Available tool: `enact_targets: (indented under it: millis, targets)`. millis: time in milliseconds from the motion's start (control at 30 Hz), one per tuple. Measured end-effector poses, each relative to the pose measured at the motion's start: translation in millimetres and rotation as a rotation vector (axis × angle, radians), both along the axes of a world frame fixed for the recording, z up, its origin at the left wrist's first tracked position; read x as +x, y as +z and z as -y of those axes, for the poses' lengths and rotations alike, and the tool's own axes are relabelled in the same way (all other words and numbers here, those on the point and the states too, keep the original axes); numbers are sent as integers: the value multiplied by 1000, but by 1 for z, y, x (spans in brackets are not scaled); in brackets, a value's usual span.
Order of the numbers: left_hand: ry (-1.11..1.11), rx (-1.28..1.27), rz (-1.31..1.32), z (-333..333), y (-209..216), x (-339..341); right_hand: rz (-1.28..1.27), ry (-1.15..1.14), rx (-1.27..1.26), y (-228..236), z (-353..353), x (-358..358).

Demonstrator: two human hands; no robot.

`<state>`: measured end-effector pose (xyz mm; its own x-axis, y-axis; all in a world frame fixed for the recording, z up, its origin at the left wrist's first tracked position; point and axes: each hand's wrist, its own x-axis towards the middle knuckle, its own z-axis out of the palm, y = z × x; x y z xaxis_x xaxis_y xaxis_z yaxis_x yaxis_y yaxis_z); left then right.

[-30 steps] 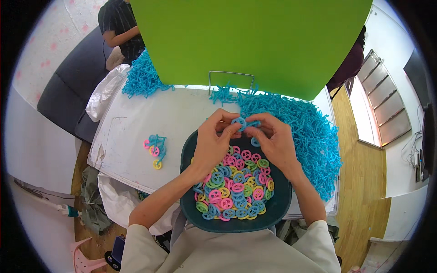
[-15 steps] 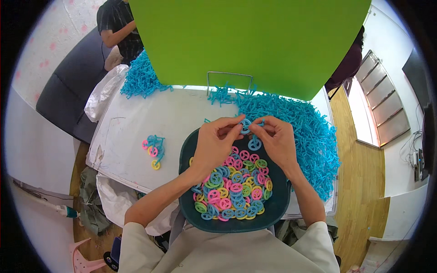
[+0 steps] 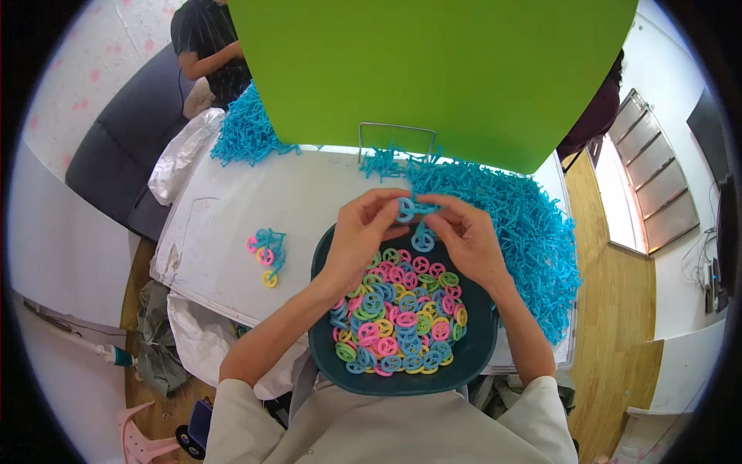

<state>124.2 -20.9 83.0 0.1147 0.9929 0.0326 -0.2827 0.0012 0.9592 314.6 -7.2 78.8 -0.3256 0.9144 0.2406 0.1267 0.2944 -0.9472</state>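
My left hand point(image 3: 362, 236) pinches a small blue plastic wheel point(image 3: 405, 209) by its rim. Against it, my right hand point(image 3: 468, 238) grips a blue plastic stick piece point(image 3: 426, 209), whose end meets the wheel. A second blue wheel point(image 3: 423, 239) hangs below the fingers of my right hand, apparently joined to the stick piece. Both hands are above the far rim of a dark green tub point(image 3: 328, 371). Inside it lie many small spoked wheels point(image 3: 406, 319) in pink, blue, yellow and green.
A large heap of blue stick pieces point(image 3: 533, 247) covers the table's right side; a smaller heap point(image 3: 249, 131) lies far left. Several wheel-and-stick assemblies point(image 3: 267, 255) rest on the white table point(image 3: 209, 216). A green panel point(image 3: 448, 69) stands behind. One person point(image 3: 209, 54) is beyond it, left.
The wheel in my left hand has turned more edge-on and moved slightly left, and the stick piece now shows between my hands. The hanging wheel has shifted a little left.
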Motion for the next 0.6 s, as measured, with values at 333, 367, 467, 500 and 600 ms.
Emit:
enact_targets:
  millis: [333,367,467,500,600]
  targets:
    - [339,126,-903,-3,-2,-163,515,-425,264,9,-33,67]
    - [329,85,-969,2,-12,-175,641,-415,284,5,-36,75]
    - [310,13,-1094,10,-37,-189,843,-356,267,-11,-39,85]
    - [312,74,-1152,12,-42,-187,882,-326,232,-15,-39,86]
    - [484,426,-1328,13,-38,-168,951,-303,200,-20,-44,87]
